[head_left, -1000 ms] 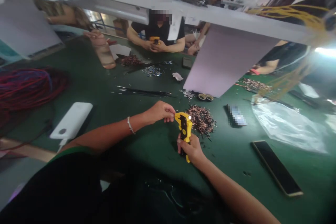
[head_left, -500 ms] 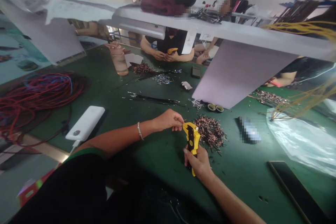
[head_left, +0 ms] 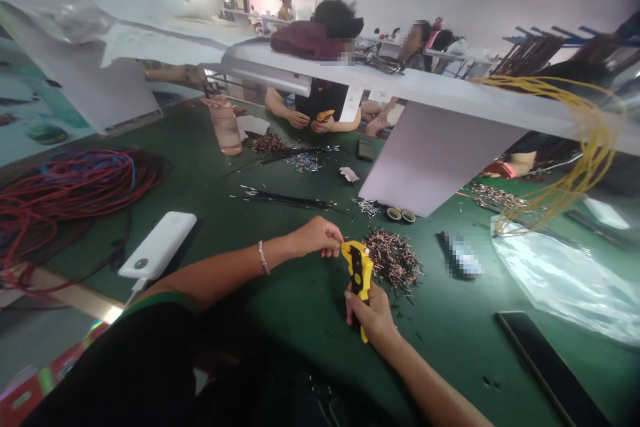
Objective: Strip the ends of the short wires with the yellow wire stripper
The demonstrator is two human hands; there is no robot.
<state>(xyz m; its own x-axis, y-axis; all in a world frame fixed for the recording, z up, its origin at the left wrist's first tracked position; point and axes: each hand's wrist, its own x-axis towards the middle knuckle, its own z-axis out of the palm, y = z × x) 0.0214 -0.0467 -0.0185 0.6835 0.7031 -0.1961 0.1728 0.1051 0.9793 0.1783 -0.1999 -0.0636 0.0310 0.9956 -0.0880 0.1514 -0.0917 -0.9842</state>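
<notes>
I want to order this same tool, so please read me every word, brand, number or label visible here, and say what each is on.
No word, brand or number can be read here.
Yellow wire stripper in the right hand: any marks are too small to read.
White paper tag across the table: too blurred to tell if it has text.
Small packet: pixelated, unreadable.
White power bank: no readable text.

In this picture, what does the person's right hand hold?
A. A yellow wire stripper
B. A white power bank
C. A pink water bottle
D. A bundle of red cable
A. The right hand is closed around the lower part of the yellow wire stripper, just in front of the pile of cut wire pieces on the green table mat.
</notes>
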